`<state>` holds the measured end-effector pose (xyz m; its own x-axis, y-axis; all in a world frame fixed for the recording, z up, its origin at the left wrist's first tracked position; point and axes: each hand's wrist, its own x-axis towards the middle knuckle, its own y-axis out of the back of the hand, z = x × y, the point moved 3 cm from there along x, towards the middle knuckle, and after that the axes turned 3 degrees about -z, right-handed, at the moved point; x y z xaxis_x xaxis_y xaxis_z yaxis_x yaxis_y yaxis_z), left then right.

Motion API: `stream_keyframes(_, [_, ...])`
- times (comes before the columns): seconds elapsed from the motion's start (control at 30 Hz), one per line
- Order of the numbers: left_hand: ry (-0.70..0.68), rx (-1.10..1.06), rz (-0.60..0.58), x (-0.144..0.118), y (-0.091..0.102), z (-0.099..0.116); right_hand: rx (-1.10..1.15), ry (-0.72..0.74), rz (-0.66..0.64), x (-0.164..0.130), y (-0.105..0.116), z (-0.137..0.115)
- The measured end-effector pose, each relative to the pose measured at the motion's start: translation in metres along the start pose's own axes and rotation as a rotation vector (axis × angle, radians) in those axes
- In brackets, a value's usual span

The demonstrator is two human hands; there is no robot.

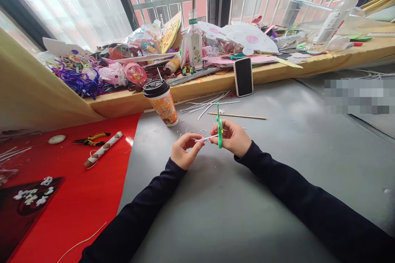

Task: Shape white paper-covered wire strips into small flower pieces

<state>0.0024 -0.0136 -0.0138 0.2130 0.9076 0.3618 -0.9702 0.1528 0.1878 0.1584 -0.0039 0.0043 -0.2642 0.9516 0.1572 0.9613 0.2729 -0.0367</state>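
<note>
I see the right hand (235,136) clasping green scissors (219,126) upright just in front of the coffee cup (161,102), blades up. The left hand (184,150) pinches a thin white strip (206,138) level, feeding its end to the blades so both stay clear of the grey table (247,205).

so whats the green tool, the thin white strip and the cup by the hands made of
Green tool in the right hand: probably plastic, going by its uniform bright colour. White strip pinched by the left hand: thin and matte, maybe paper. Cup: printed paper, with a glossy black lid, likely plastic.
</note>
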Motion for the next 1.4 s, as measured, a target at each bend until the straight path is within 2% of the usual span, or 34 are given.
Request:
stream_keyframes(0.13, [-0.085,0.158,-0.036,0.001,-0.001,0.004,-0.060,-0.060,-0.025,0.001,0.001,0.000])
stream_keyframes(0.27, [-0.129,0.182,-0.019,0.001,0.000,0.008,-0.064,-0.112,-0.040,0.001,0.001,0.004])
stream_keyframes(0.4, [-0.059,0.072,0.000,0.000,0.001,0.009,-0.050,-0.130,-0.013,0.001,0.000,0.009])
stream_keyframes(0.57, [0.073,-0.167,0.081,0.003,0.003,0.007,-0.015,-0.055,0.050,0.001,0.001,0.008])
stream_keyframes(0.7, [0.160,-0.340,-0.003,0.005,0.000,0.002,0.030,-0.004,0.078,0.001,0.004,0.002])
stream_keyframes(0.87, [0.154,-0.371,0.011,0.002,-0.004,0.003,0.035,0.084,0.165,-0.002,0.003,0.001])
stream_keyframes(1.0, [0.108,-0.350,0.089,0.000,-0.003,0.007,-0.003,0.086,0.120,-0.005,-0.007,0.004])
stream_keyframes(1.1, [0.040,-0.329,0.167,0.001,0.000,0.010,-0.184,0.137,0.131,-0.006,-0.007,-0.001])
stream_keyframes(1.2, [-0.059,-0.290,0.269,0.002,0.004,0.011,-0.636,0.344,0.248,-0.007,0.000,-0.014])
stream_keyframes(1.27, [-0.124,-0.245,0.323,0.002,0.007,0.011,-0.925,0.434,0.269,-0.010,0.001,-0.017])
stream_keyframes(1.4, [-0.208,-0.120,0.344,-0.002,0.007,0.010,-1.220,0.354,0.203,-0.016,-0.006,-0.009])
